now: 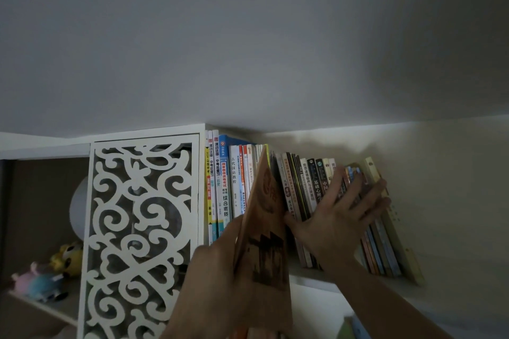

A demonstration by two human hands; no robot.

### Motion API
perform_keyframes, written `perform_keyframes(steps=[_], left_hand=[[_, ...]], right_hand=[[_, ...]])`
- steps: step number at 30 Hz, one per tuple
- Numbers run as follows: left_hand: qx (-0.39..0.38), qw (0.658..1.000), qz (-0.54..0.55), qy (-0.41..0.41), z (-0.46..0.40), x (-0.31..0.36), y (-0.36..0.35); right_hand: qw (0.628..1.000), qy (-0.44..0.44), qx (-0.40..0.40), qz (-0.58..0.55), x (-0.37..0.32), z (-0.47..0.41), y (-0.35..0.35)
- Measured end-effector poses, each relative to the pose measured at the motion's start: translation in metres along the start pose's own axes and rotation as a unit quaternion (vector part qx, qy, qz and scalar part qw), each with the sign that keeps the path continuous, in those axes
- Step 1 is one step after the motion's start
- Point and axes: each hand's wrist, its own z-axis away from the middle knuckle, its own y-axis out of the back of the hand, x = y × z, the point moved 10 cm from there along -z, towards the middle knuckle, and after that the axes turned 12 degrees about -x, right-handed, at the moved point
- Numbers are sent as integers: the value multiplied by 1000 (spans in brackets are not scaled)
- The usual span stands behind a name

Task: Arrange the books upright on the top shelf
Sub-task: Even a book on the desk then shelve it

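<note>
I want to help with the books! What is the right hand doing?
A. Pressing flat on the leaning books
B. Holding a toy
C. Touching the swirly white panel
A: the right hand lies spread, fingers straight, across the spines of the leaning books on the top shelf.

Lighting was dim. A plain grey wall (248,36) filled the upper view. At left stood a white fretwork panel (140,228) with scroll cut-outs. Left of it, a cubby held plush toys (46,278) and a pale round object (80,206).
</note>
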Motion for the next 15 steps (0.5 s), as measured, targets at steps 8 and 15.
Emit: perform_keyframes(steps=[8, 15], left_hand=[[66, 993, 80, -55, -79, 4, -25], [22, 996, 85, 14, -80, -17, -114]], right_hand=[[1000, 10, 9, 2, 1, 2, 2], [999, 31, 32, 12, 3, 4, 3]])
